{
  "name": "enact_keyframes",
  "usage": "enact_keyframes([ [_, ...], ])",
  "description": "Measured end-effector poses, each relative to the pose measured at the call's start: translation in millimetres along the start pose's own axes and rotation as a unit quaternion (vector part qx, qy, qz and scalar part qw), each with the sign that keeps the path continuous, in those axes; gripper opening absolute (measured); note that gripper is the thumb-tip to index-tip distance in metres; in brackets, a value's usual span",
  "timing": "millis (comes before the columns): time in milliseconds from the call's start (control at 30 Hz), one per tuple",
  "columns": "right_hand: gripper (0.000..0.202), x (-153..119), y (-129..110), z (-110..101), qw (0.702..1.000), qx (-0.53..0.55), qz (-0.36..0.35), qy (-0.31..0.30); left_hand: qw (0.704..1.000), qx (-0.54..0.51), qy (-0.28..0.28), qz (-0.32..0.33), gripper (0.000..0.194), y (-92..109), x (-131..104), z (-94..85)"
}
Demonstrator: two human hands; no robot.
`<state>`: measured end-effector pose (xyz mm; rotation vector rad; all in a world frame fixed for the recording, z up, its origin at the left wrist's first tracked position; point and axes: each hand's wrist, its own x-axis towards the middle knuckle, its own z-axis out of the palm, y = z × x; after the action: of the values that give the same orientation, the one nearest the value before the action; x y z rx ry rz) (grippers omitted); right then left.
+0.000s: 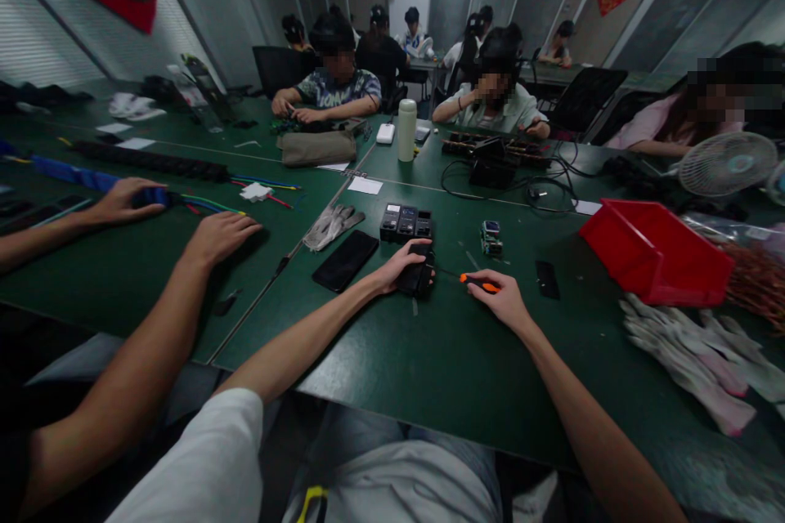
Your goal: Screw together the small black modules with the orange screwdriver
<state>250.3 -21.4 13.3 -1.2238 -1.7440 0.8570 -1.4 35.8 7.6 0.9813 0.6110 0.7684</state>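
My left hand (400,268) is wrapped round a black plastic housing (415,279), tilted up off the green table (380,368). In my right hand (504,302) is a screwdriver with an orange and black handle (484,284). Its thin shaft points left at the housing; whether the tip touches it I cannot tell. Just behind my left hand sits a black unit with several bays (405,222). A small green circuit board (491,237) lies beyond my right hand, and a flat black plate (547,279) is to its right.
Left of my hand are a black phone (346,260) and a grey glove (334,226). A red bin (656,253) and more gloves (680,351) lie at right. A neighbour's hands (222,239) handle cables at left. A pale green bottle (406,131) stands ahead; several people sit beyond.
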Motion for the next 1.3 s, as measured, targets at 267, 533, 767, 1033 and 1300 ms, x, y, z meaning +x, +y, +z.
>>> enact_keyframes([
  [267,0.024,-1,-7,-5,0.999,-0.024,-0.032,0.003,1.0,0.026,0.0,0.016,0.065,0,-3,5.2],
  [533,0.019,-1,-16,-14,0.997,-0.013,-0.063,0.043,0.991,0.12,0.035,0.056,0.086,3,-10,19.1],
  [767,0.02,-2,-10,-14,0.998,0.003,-0.051,0.033,0.979,0.175,0.057,0.093,0.074,1,-11,24.4],
  [1033,0.031,-4,-4,-6,0.997,0.066,0.044,0.009,0.976,0.182,0.058,0.107,0.071,0,-11,25.3],
  [1300,0.032,-2,-4,-6,0.992,0.091,0.09,0.006,0.98,0.169,0.055,0.088,0.072,0,-11,21.7],
])
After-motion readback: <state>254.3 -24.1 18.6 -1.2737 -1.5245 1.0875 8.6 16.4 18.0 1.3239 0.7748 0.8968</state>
